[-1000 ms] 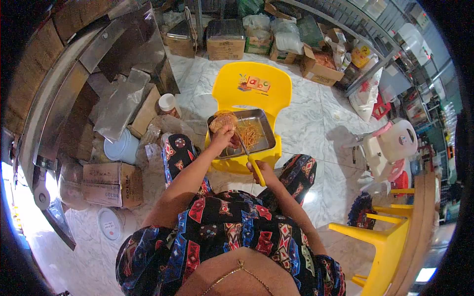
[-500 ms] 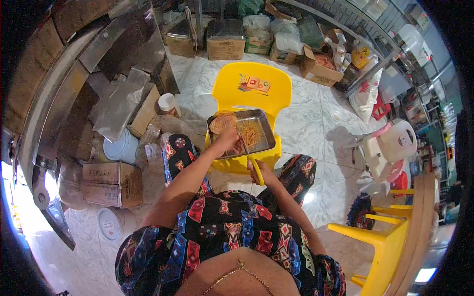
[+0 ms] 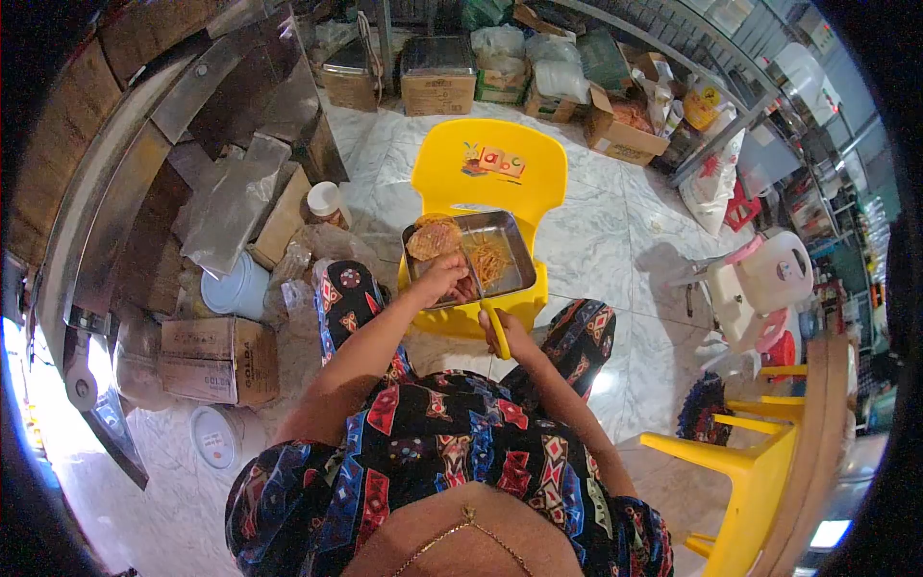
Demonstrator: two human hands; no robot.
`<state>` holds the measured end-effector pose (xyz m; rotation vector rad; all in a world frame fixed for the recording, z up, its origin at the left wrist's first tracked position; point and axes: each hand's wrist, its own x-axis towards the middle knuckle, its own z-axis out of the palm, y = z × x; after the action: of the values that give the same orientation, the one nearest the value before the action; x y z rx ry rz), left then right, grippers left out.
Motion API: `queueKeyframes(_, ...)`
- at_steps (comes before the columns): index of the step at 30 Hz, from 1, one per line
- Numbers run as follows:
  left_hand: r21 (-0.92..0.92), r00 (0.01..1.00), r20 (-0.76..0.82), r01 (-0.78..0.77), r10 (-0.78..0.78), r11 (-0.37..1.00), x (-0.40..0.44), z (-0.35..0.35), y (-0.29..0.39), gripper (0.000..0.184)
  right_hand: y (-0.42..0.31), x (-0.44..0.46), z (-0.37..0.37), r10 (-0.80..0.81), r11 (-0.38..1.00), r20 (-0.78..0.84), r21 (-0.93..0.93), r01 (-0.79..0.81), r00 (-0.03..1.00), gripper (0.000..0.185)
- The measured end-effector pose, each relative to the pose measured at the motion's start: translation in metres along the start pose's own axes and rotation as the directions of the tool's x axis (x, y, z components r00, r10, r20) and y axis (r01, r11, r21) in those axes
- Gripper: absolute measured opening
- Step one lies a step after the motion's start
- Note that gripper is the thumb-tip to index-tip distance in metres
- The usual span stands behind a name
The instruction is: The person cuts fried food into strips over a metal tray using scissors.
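Note:
A rectangular metal tray [image 3: 522,252] rests on the seat of a small yellow chair [image 3: 540,173]. Thin orange-brown strips of food [image 3: 490,262] are heaped in its right half, and flat, roundish orange-brown food pieces [image 3: 435,238] lie at its left. Over the tray's near left part, my left hand [image 3: 442,279] is closed, pinching a reddish-brown food piece [image 3: 465,288] mostly covered by the fingers. My right hand [image 3: 514,335] grips the yellow handles of a pair of scissors [image 3: 498,331] at the near edge. The blades point into the tray, beside my left fingertips.
Boxes, a white-lidded jar [image 3: 325,200] and a blue-lidded bucket [image 3: 234,287] stand at my left, with a cardboard box [image 3: 219,360] nearer. More cartons [image 3: 437,91] line the back. On the right are a pale child's seat [image 3: 760,279] and a yellow chair [image 3: 740,462].
My left hand has shifted slightly, showing more of the flat food pieces at the tray's left. The scissors stay in nearly the same place.

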<state>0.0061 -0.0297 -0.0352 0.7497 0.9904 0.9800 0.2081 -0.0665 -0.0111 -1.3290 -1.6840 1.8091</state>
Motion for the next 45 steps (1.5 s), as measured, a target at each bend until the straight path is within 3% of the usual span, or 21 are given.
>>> queueKeyframes(8, 0.007, 0.999, 0.040, -0.007, 0.007, 1.000, 0.002, -0.001, -0.004, 0.007, -0.003, 0.004, -0.008, 0.045, 0.999, 0.026, -0.003, -0.045, 0.999, 0.044)
queueKeyframes(13, -0.068, 0.990, -0.120, -0.082, 0.074, 0.994, 0.002, -0.005, 0.008, 0.011, -0.004, 0.001, -0.006, 0.087, 0.993, 0.033, 0.075, -0.089, 0.996, 0.048)
queueKeyframes(20, -0.106, 0.980, -0.143, -0.151, 0.135, 0.983, 0.002, -0.009, 0.008, 0.011, 0.010, 0.004, -0.009, 0.084, 0.996, 0.142, 0.021, -0.088, 0.986, 0.052)
queueKeyframes(22, 0.029, 0.963, -0.203, -0.175, 0.177, 0.984, 0.002, -0.008, 0.009, 0.012, 0.008, 0.002, -0.008, 0.102, 0.994, 0.137, 0.034, -0.107, 0.985, 0.052)
queueKeyframes(33, 0.103, 0.962, -0.185, -0.185, 0.202, 0.977, 0.005, -0.009, 0.000, 0.014, -0.008, -0.006, -0.004, 0.088, 0.996, 0.109, 0.020, -0.091, 0.990, 0.053)
queueKeyframes(36, 0.142, 0.958, -0.207, -0.168, 0.196, 0.975, 0.006, -0.008, -0.001, 0.014, -0.009, -0.006, -0.004, 0.164, 0.986, 0.096, 0.029, -0.167, 0.982, 0.048)
queueKeyframes(38, 0.134, 0.957, -0.212, -0.172, 0.197, 0.976, 0.006, -0.007, -0.002, 0.014, -0.011, -0.007, -0.005, 0.113, 0.994, 0.105, -0.012, -0.113, 0.988, 0.054)
queueKeyframes(44, 0.102, 0.959, -0.218, -0.163, 0.182, 0.981, 0.005, -0.007, -0.002, 0.012, -0.014, -0.009, -0.003, 0.054, 0.994, 0.039, -0.096, -0.050, 0.998, 0.049)
queueKeyframes(45, 0.211, 0.947, -0.238, -0.167, 0.217, 0.963, -0.001, -0.001, 0.006, 0.012, -0.014, -0.009, -0.003, 0.054, 0.994, 0.039, -0.096, -0.050, 0.998, 0.049)
